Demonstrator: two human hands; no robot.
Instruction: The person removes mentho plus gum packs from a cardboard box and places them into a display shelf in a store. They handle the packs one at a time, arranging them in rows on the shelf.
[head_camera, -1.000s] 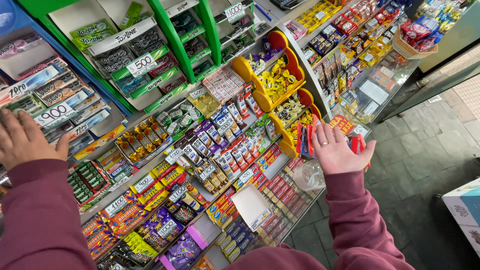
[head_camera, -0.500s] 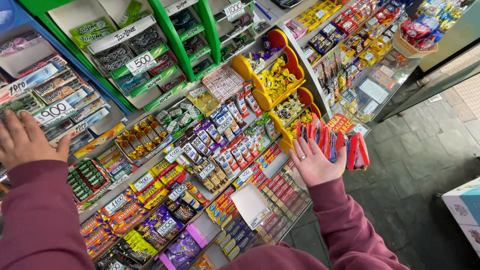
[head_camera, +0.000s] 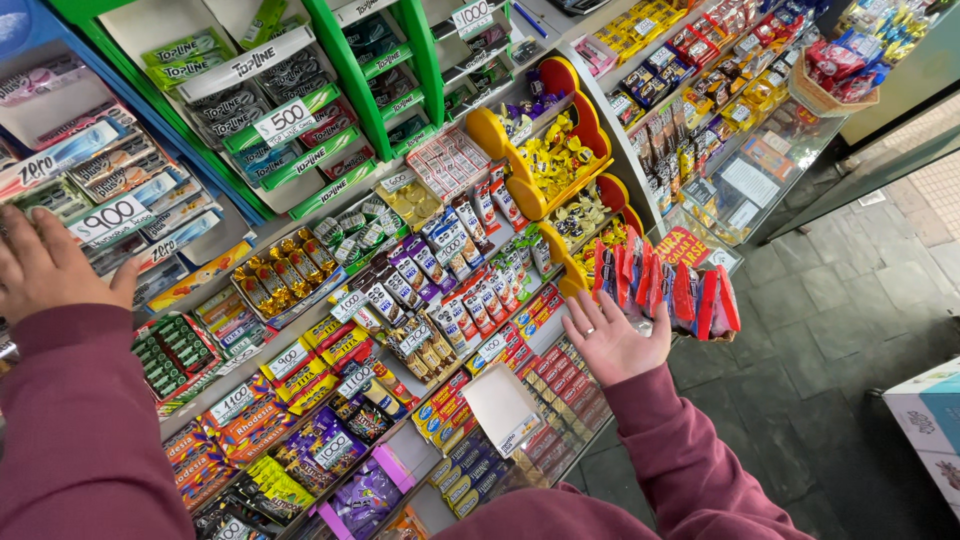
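Observation:
I look down at a sweet display full of wrapped bars and packets. My right hand (head_camera: 612, 338), in a maroon sleeve, is open with the palm up and fingers apart, holding nothing. It hovers just left of a row of red upright packets (head_camera: 668, 283) in a small tray. My left hand (head_camera: 50, 268) is flat, palm down, at the far left edge, close to the blue shelf of gum packs (head_camera: 110, 195). Its fingers are spread and I see nothing in it.
Green gum shelves (head_camera: 300, 110) stand at the back. Yellow round bins (head_camera: 545, 150) hold wrapped sweets. A white empty box (head_camera: 500, 405) sits in the lower rows. A glass counter (head_camera: 750, 180) lies right, grey tiled floor (head_camera: 840, 330) beyond, a cardboard box (head_camera: 930, 420) at far right.
My right hand has drawn back down and left from the red packets, turning palm up. The left hand has stayed at the left edge.

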